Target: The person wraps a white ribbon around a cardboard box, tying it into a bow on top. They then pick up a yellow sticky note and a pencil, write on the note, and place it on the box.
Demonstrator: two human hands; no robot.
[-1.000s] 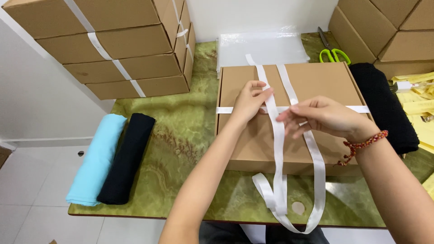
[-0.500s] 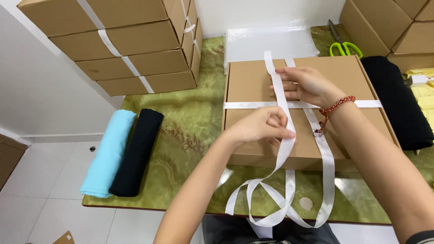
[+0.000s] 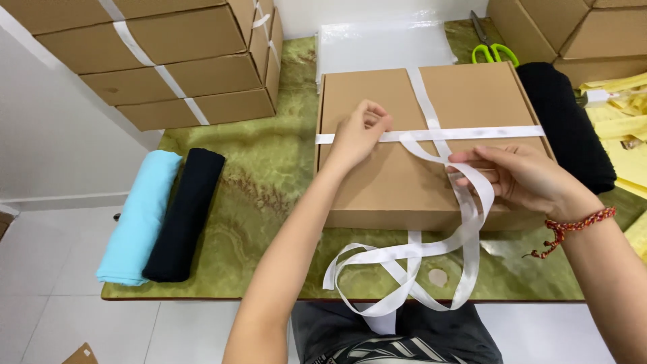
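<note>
A flat brown cardboard box (image 3: 377,182) lies on the green marbled table (image 3: 269,182). White ribbon (image 3: 465,133) crosses its lid both ways and meets near the middle. My left hand (image 3: 357,135) presses down on the left part of the crosswise band. My right hand (image 3: 519,176) pinches a loop of the ribbon over the box's right half. The loose ribbon ends (image 3: 404,259) trail off the near edge of the box in loops.
Rolled light blue cloth (image 3: 138,216) and black cloth (image 3: 183,212) lie at the table's left end. Stacked ribbon-tied boxes (image 3: 168,61) stand back left, more boxes (image 3: 573,30) back right. Green-handled scissors (image 3: 492,47), a clear plastic sheet (image 3: 384,40), black fabric (image 3: 566,125) and yellow papers (image 3: 617,121) lie around.
My left hand moved from the box's near middle up to the crosswise band at left. My right hand came down from the far centre to the right, pulling a ribbon loop.
</note>
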